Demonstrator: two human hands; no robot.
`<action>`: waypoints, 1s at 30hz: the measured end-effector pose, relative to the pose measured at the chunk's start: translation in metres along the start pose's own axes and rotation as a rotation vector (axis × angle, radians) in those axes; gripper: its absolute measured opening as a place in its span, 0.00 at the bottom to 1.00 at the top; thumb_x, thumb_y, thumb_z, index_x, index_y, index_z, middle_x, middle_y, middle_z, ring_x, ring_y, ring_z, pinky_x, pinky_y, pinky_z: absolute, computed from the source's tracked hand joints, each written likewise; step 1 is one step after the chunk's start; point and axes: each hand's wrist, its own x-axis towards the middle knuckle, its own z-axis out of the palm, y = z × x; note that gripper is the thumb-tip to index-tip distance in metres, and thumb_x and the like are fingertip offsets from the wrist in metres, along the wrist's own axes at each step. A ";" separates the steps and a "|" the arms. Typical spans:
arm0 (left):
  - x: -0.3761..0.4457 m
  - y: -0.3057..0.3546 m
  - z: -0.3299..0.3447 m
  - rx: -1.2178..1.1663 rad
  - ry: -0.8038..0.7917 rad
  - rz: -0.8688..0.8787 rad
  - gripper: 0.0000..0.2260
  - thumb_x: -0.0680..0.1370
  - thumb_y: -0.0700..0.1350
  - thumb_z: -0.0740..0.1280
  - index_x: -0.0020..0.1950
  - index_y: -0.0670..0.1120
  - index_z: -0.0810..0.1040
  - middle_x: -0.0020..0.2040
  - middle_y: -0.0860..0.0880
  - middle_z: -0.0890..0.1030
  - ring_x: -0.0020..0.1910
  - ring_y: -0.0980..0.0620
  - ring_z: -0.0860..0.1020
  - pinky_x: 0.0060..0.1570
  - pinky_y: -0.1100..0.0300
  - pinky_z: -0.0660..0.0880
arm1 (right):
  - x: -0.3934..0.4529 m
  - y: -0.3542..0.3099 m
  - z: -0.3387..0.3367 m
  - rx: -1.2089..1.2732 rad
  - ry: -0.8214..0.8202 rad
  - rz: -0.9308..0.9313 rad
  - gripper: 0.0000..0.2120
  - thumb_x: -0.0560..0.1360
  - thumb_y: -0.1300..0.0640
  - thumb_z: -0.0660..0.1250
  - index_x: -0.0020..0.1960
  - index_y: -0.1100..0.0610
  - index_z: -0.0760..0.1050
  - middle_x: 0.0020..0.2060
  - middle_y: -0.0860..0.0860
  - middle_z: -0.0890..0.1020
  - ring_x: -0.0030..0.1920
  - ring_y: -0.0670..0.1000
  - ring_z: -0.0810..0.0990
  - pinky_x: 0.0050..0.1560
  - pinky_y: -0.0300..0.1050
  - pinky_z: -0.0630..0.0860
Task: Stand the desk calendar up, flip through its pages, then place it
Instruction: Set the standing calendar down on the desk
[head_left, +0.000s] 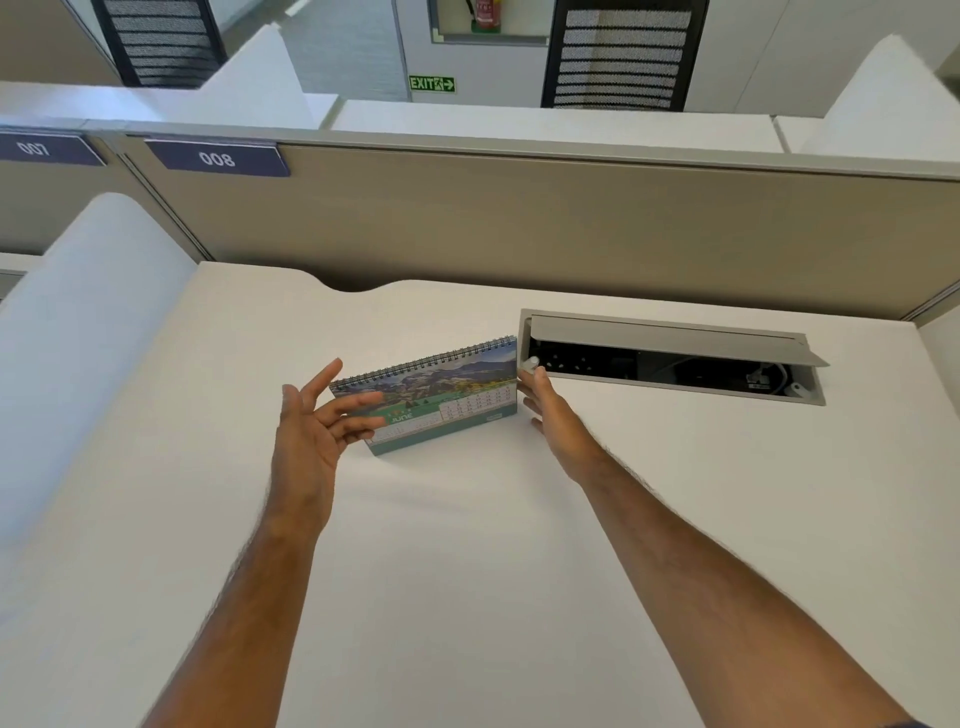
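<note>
The spiral-bound desk calendar (441, 395) stands upright on the white desk (467, 545), showing a mountain landscape and a green JUNE page. My left hand (317, 421) is at its left end, fingers spread, fingertips in front of the page's left part. My right hand (553, 415) lies flat against the calendar's right edge, fingers straight. Neither hand is closed around it.
An open grey cable box (670, 358) with a raised lid is set in the desk just right of the calendar. A beige partition (519, 228) with labels 007 and 008 closes the back. A white divider (78, 338) stands on the left.
</note>
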 end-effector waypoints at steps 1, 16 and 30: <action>-0.001 -0.002 0.000 0.027 0.028 0.031 0.27 0.88 0.62 0.48 0.77 0.52 0.77 0.57 0.37 0.88 0.47 0.42 0.86 0.55 0.48 0.80 | 0.000 0.001 -0.001 -0.008 0.024 0.007 0.32 0.86 0.34 0.43 0.85 0.46 0.61 0.83 0.48 0.65 0.83 0.53 0.60 0.83 0.60 0.54; -0.063 -0.130 -0.013 1.394 -0.190 0.379 0.31 0.86 0.62 0.51 0.79 0.44 0.73 0.79 0.43 0.74 0.81 0.41 0.68 0.82 0.41 0.56 | -0.074 0.083 -0.019 -0.956 0.072 -0.028 0.31 0.87 0.39 0.53 0.84 0.53 0.62 0.85 0.54 0.62 0.85 0.60 0.56 0.84 0.56 0.50; -0.141 -0.179 0.029 1.542 -0.642 0.196 0.49 0.78 0.73 0.33 0.87 0.38 0.44 0.88 0.42 0.41 0.86 0.45 0.36 0.81 0.54 0.33 | -0.188 0.170 -0.058 -1.260 0.084 -0.046 0.48 0.75 0.31 0.34 0.87 0.58 0.47 0.87 0.53 0.49 0.86 0.62 0.45 0.84 0.57 0.45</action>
